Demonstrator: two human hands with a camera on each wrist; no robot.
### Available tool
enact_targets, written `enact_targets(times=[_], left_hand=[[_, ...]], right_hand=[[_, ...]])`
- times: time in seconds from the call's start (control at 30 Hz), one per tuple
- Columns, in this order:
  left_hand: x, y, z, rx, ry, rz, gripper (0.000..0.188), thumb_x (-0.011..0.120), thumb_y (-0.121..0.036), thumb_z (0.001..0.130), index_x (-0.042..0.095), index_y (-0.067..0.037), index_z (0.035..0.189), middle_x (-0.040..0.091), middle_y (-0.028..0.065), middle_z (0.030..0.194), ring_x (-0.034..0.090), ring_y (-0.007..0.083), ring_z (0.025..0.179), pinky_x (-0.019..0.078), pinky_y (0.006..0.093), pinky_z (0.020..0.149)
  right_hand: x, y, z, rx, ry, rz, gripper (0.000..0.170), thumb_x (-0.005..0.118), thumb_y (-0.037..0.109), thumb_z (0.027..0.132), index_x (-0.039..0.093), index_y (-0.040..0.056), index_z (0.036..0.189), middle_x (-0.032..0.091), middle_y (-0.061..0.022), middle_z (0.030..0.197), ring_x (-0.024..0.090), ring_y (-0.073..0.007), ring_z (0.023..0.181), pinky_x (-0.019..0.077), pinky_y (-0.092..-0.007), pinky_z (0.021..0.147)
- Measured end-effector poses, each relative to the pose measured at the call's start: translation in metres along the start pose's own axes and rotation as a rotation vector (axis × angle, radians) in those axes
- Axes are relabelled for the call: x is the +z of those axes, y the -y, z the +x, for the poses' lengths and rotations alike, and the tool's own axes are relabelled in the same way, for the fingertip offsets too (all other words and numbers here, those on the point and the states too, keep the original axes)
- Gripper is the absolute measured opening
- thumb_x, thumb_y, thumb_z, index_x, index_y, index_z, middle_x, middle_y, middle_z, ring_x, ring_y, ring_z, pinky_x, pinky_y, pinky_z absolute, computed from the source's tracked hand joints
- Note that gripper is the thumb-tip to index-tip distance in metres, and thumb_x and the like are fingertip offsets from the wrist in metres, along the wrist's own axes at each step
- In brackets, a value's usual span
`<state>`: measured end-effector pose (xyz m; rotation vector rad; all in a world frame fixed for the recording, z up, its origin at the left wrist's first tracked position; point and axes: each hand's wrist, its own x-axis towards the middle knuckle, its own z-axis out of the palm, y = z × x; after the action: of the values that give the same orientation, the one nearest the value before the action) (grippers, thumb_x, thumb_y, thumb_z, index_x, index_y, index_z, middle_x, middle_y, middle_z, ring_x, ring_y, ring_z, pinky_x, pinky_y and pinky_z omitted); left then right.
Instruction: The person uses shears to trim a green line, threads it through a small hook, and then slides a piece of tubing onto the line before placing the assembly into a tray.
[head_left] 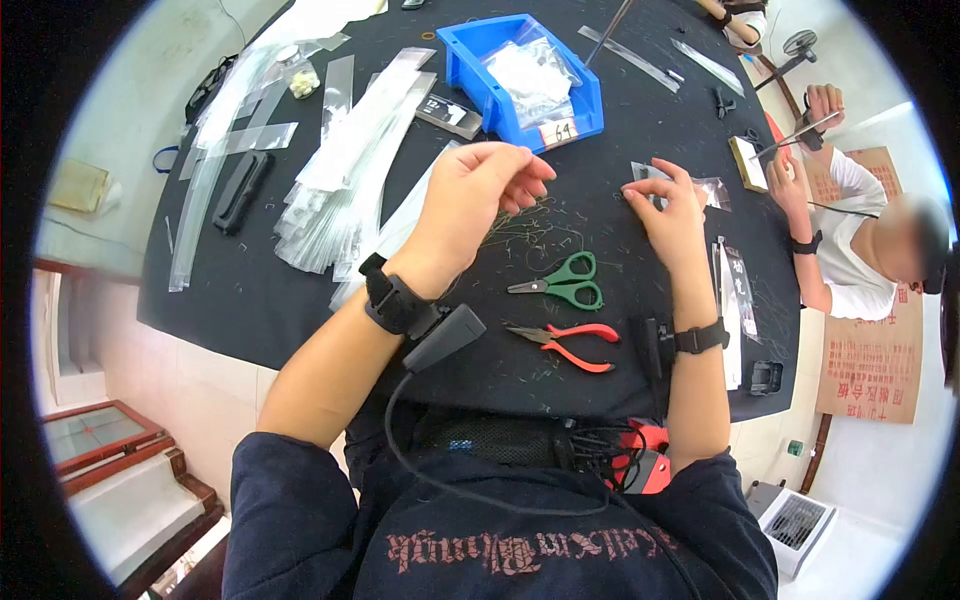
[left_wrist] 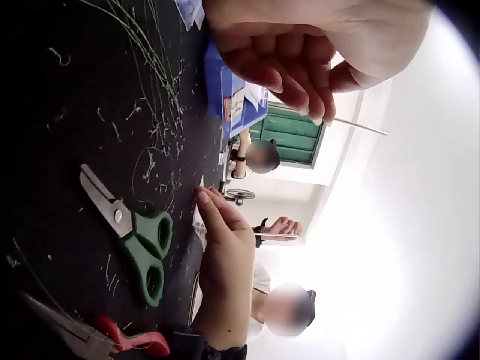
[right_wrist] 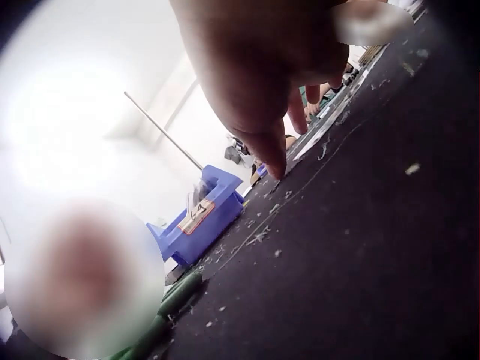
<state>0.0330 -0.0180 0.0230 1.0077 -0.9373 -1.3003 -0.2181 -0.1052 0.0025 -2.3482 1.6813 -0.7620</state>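
My left hand (head_left: 480, 180) hangs in the air before the blue bin, its fingers loosely bent and nothing visible in them; the left wrist view shows the same fingers (left_wrist: 289, 71) from below. Low over the right side of the black cloth is my right hand (head_left: 672, 205), thumb and forefinger tips brought together; I cannot tell whether they pinch a fine thread. A clear plastic bag (head_left: 712, 192) lies behind that hand. Between the hands are loose thin green threads (head_left: 535, 225). Nearer me lie green-handled scissors (head_left: 575, 282) and red-handled pliers (head_left: 570, 340).
The blue bin (head_left: 590, 110) holds clear bags. Long plastic sleeves (head_left: 345, 190) are heaped at left, near a black case (head_left: 243, 192). A small black box (head_left: 766, 377) sits at the right edge. Across the table, another person (head_left: 850, 220) works with raised hands.
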Motion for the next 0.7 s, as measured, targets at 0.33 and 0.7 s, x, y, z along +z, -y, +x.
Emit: enact_targets(times=[0.33,0.7], left_hand=[[-0.012,-0.008,0.004,0.13,-0.19,-0.028,0.029,0.054,-0.025,0.095,0.068,-0.001,0.088,0.066,0.0047,0.078,0.057,0.0094,0.067,0.046,0.023,0.064],[-0.011,-0.008,0.003,0.101,-0.051,0.169,0.029,0.055,-0.026,0.095,0.07,-0.003,0.084,0.066,0.0025,0.076,0.057,0.0084,0.066,0.0447,0.0223,0.062]], right_hand=[[-0.018,0.006,-0.016,-0.054,-0.019,0.188,0.013,0.074,0.021,0.079,0.076,0.0178,0.092,0.062,-0.0066,0.125,0.047,-0.0313,0.121,0.0382,-0.0418,0.102],[-0.024,0.046,-0.035,-0.36,0.225,0.193,0.013,0.079,0.023,0.071,0.072,0.0184,0.082,0.058,-0.0051,0.127,0.044,-0.0307,0.123,0.0306,-0.0482,0.103]])
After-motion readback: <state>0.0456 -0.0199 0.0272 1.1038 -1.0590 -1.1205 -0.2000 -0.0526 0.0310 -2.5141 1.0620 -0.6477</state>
